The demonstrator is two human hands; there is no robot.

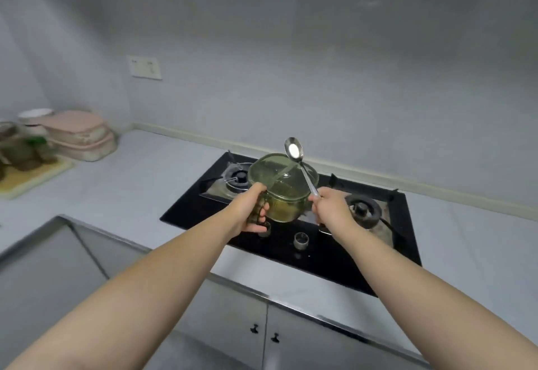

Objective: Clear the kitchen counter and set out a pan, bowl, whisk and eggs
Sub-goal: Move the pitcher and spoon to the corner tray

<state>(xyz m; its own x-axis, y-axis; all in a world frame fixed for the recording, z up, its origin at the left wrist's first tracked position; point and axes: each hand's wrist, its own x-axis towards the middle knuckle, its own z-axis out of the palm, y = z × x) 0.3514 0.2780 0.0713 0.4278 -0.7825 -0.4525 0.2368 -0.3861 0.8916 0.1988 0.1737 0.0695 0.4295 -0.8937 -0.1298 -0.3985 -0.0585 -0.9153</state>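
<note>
The left hand (252, 211) grips the glass pot (281, 192) by its handle, up over the stove (291, 241). The right hand (330, 209) pinches a spoon (300, 163). The lid might slide off if the pot tips.

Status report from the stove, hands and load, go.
Left hand gripping glass pot by its handle, held above the stove. Right hand holding spoon, bowl end up. Nothing in the way.

Pale counter (139, 183) carries a black hob (343, 256) at centre, pink containers (84, 139) and chopping board (35, 179) far left
</note>
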